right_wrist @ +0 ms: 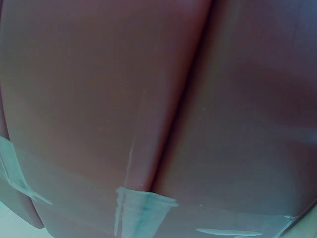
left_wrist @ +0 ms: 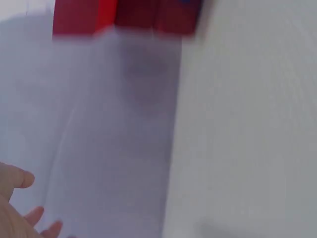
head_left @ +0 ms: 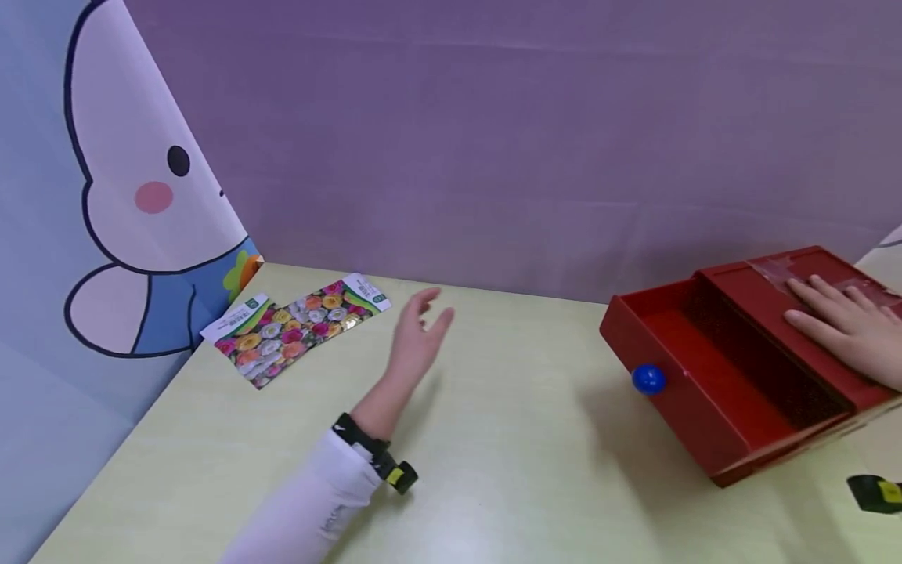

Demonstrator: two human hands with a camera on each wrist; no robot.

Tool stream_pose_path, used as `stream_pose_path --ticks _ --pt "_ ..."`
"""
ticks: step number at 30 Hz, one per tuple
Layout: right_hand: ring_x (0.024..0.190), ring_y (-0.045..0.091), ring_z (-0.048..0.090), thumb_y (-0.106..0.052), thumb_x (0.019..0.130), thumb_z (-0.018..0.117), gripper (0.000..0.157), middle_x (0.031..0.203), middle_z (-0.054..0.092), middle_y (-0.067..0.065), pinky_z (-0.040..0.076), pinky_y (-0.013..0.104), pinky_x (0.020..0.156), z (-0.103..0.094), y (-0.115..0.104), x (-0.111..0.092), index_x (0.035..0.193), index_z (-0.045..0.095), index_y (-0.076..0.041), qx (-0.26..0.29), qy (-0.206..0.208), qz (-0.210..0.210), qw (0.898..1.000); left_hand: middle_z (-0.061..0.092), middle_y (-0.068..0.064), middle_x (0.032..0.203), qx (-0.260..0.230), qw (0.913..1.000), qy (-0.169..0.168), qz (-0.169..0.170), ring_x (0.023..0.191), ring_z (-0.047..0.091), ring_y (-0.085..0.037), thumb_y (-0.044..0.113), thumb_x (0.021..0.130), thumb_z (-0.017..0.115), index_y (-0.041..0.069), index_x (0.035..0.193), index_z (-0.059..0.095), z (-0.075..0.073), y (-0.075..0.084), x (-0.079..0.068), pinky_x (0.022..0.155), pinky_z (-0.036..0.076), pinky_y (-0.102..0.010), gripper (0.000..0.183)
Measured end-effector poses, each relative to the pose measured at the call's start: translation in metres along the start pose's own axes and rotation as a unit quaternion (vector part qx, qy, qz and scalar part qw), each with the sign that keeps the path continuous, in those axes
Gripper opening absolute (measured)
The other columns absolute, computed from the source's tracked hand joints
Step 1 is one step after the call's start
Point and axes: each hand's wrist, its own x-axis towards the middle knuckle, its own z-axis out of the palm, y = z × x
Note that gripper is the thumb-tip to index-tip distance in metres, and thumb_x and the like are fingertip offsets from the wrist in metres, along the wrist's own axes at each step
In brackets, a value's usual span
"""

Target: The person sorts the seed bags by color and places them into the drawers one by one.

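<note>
A red box (head_left: 775, 270) stands at the right of the table, its drawer (head_left: 694, 419) pulled out toward the left. The drawer's front carries a round blue knob (head_left: 648, 379), and its visible inside is bare. My right hand (head_left: 849, 325) rests flat on top of the box, fingers spread. In the right wrist view the box's red surface (right_wrist: 99, 99) fills the picture, with clear tape (right_wrist: 143, 210) on it. My left hand (head_left: 416, 337) is above the table, between the packets and the drawer, holding nothing, its fingers loosely bent. Two flower-printed packets (head_left: 282, 337) lie to its left, overlapping.
A pale wooden table (head_left: 507, 439) spreads under everything. Behind it hangs a purple cloth backdrop (head_left: 493, 157), and a blue cartoon panel (head_left: 141, 258) stands at the left. A black camera strap (head_left: 366, 446) circles the left wrist.
</note>
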Motion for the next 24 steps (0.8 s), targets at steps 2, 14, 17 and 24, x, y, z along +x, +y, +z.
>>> stream_pose_path --ticks 2,14,17,24 --pt "0.123 0.061 -0.011 -0.038 0.1 0.027 0.065 0.144 -0.008 0.037 -0.003 0.079 0.092 -0.001 0.0 0.0 0.144 0.0 0.001 0.001 0.0 -0.004 1.0 0.038 -0.019 0.141 0.05 0.9976 0.042 -0.025 0.128 0.032 -0.036 0.022 0.09 0.057 0.005 0.136 0.039 -0.033 -0.016 0.007 0.107 0.028 -0.054 0.052" --pt "0.123 0.061 -0.013 -0.037 0.101 0.027 0.064 0.144 -0.008 0.037 -0.004 0.079 0.092 -0.003 0.002 0.0 0.144 0.001 0.003 0.0 0.011 -0.009 1.0 -0.025 -0.026 0.148 0.253 0.9107 0.138 -0.296 0.131 -0.023 -0.045 0.05 0.091 0.041 0.003 0.142 -0.022 -0.173 -0.088 0.032 0.105 -0.003 -0.068 0.094" --pt "0.123 0.061 -0.014 -0.037 0.101 0.027 0.064 0.144 -0.008 0.038 -0.005 0.079 0.092 -0.003 0.002 0.0 0.144 0.001 0.003 0.002 0.014 -0.01 1.0 -0.031 -0.029 0.145 0.231 0.8936 0.126 -0.363 0.129 -0.026 -0.046 0.055 0.09 0.038 0.0 0.138 -0.03 -0.186 -0.096 0.033 0.105 -0.004 -0.068 0.099" --pt "0.124 0.06 -0.011 -0.037 0.1 0.029 0.064 0.145 -0.006 0.036 -0.004 0.079 0.092 0.0 0.002 0.001 0.144 0.004 0.002 0.011 0.023 -0.013 1.0 -0.033 -0.034 0.141 0.22 0.858 0.131 -0.445 0.128 -0.026 -0.048 0.064 0.087 0.033 -0.007 0.132 -0.034 -0.198 -0.1 0.032 0.107 -0.005 -0.065 0.108"
